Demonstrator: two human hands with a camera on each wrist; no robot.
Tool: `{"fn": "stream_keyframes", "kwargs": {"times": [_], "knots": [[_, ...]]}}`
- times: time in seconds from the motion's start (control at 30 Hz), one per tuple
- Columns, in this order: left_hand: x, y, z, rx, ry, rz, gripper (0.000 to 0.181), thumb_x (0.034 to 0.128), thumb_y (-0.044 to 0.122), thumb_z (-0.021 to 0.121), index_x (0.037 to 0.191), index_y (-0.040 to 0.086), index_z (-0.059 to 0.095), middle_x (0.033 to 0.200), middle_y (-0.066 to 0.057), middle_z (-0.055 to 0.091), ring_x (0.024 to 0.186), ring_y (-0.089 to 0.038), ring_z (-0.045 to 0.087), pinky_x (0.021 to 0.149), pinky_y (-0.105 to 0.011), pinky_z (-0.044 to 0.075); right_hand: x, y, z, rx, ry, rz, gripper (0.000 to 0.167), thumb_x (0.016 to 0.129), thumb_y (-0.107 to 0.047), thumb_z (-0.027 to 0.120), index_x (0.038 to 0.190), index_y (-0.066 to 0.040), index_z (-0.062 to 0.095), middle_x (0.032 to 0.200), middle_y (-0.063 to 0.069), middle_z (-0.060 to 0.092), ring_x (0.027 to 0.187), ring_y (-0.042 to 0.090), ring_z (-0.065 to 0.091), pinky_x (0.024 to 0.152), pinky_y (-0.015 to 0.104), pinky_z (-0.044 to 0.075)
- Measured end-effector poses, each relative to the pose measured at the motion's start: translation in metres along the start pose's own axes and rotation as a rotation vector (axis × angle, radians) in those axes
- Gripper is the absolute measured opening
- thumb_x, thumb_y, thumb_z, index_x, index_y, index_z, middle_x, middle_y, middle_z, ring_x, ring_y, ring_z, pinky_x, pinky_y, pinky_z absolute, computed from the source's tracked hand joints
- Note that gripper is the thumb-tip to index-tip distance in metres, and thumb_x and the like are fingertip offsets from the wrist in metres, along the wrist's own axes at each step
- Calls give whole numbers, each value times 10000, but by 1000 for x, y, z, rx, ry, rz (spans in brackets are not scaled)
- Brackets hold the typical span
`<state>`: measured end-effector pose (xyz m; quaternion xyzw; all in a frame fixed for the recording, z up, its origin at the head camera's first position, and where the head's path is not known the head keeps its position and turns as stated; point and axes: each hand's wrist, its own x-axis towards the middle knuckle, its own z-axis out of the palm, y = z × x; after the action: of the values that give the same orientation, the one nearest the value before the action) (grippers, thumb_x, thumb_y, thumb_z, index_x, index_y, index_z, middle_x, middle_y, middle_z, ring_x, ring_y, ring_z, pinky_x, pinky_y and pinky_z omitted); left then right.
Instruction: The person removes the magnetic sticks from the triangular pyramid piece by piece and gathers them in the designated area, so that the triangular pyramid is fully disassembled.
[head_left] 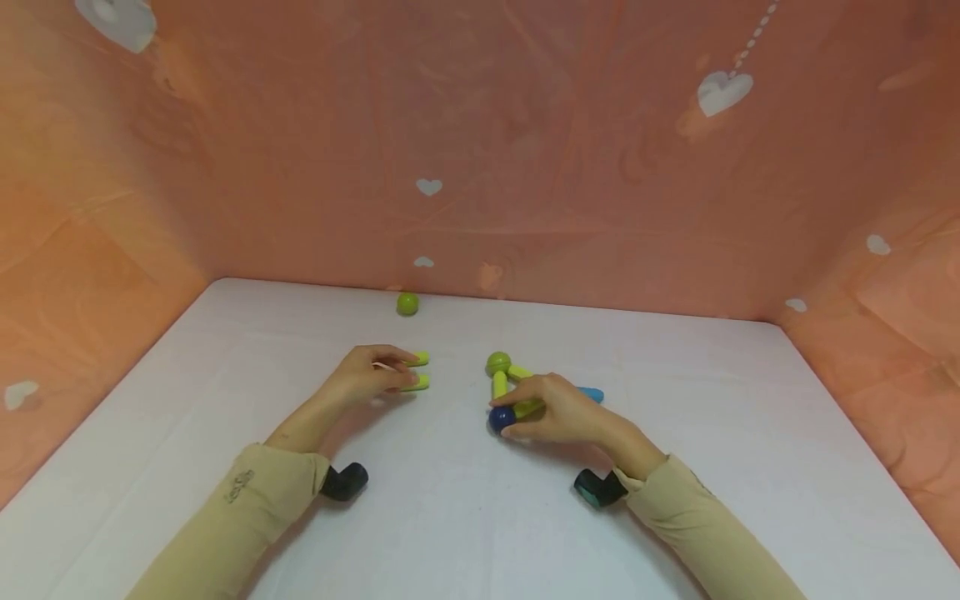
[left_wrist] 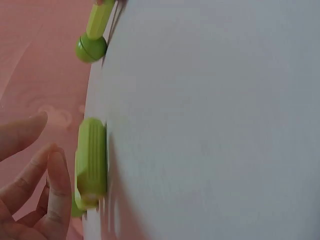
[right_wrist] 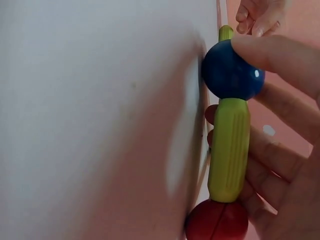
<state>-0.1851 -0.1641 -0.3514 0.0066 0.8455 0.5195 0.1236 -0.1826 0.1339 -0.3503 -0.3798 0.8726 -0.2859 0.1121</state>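
My right hand (head_left: 555, 408) pinches a dark blue ball (head_left: 502, 419) between thumb and fingers. The ball is joined to yellow-green rods of a ball-and-rod frame, with a green ball (head_left: 498, 363) at its far corner. In the right wrist view, a yellow-green rod (right_wrist: 229, 150) links the blue ball to a red ball (right_wrist: 217, 222), which the hand hides from the head view. A light blue rod (head_left: 591, 394) shows past the knuckles. My left hand (head_left: 367, 371), fingers loosely bent, is at two loose yellow-green rods (left_wrist: 92, 162); the left wrist view shows its fingertips beside them, apparently not gripping.
A loose green ball (head_left: 407, 304) lies near the far edge of the white table (head_left: 420, 517). Behind stands an orange-pink cloth (head_left: 480, 150) with pale hearts, and similar cloth flanks both sides. Black wrist pieces (head_left: 345, 482) stick out from both sleeves, close above the table.
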Motion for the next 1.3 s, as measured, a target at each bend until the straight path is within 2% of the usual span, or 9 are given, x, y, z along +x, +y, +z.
{"fn": "stream_keyframes", "kwargs": {"times": [0.23, 0.47, 0.57, 0.67, 0.8, 0.87, 0.97, 1.13, 1.3], "knots": [[6, 6, 11, -30, -33, 50, 380, 835, 126, 702, 1175, -32, 638, 955, -78, 652, 777, -124, 635, 734, -251, 503, -2, 0, -5, -21, -24, -104, 362, 794, -199, 782, 1136, -100, 713, 1029, 6, 703, 936, 142, 596, 803, 257, 491], [11, 12, 24, -38, -68, 61, 362, 845, 123, 693, 1174, -21, 641, 996, -113, 665, 781, -150, 648, 744, -271, 520, -5, -3, -11, -28, -72, -102, 368, 797, -237, 783, 1135, -109, 715, 1030, -7, 691, 953, 132, 594, 807, 251, 488], [12, 15, 30, -52, -92, 54, 366, 853, 122, 690, 1186, -18, 633, 1008, -115, 665, 796, -144, 652, 760, -279, 525, -6, -1, -12, 13, -68, -81, 347, 813, -283, 768, 1117, -123, 725, 1037, -14, 679, 948, 129, 586, 786, 247, 497], [12, 17, 35, -73, -107, 44, 368, 861, 111, 684, 1200, -20, 623, 1018, -124, 666, 810, -137, 659, 775, -288, 535, -7, 1, -13, 68, -6, -64, 293, 833, -265, 750, 1085, -117, 736, 1022, 1, 680, 865, 142, 574, 709, 242, 495], [14, 19, 41, -104, -113, 29, 376, 867, 98, 679, 1220, -15, 612, 1052, -140, 668, 837, -146, 674, 793, -299, 545, -7, 4, -13, 96, 147, -23, 231, 849, -166, 730, 1063, -80, 732, 976, 24, 681, 743, 145, 510, 616, 225, 425], [15, 20, 45, -94, -112, 28, 380, 871, 111, 680, 1227, -2, 612, 1067, -136, 668, 855, -146, 677, 802, -299, 543, -7, 6, -12, 81, 226, 4, 214, 845, -123, 726, 1052, -66, 729, 968, 37, 683, 740, 151, 499, 615, 220, 406], [16, 22, 49, -84, -108, 17, 382, 877, 129, 679, 1237, 20, 612, 1091, -125, 666, 879, -142, 673, 823, -305, 537, -6, 9, -11, 68, 303, 54, 207, 837, -91, 727, 1043, -70, 727, 994, 51, 692, 837, 187, 563, 677, 237, 461], [17, 26, 56, -89, -98, -25, 385, 881, 147, 678, 1254, 77, 614, 1136, -93, 658, 939, -167, 652, 872, -335, 521, -5, 12, -9, 88, 324, 133, 232, 846, -78, 704, 1077, -66, 714, 1061, 82, 694, 1000, 253, 617, 816, 353, 530], [19, 29, 63, -70, -92, 21, 414, 881, 150, 681, 1281, 88, 598, 1185, -104, 653, 1102, -232, 605, 960, -387, 470, -2, 13, -8, 110, 282, 215, 278, 865, -122, 688, 1135, -52, 684, 1106, 118, 686, 988, 243, 612, 824, 335, 512]]}}
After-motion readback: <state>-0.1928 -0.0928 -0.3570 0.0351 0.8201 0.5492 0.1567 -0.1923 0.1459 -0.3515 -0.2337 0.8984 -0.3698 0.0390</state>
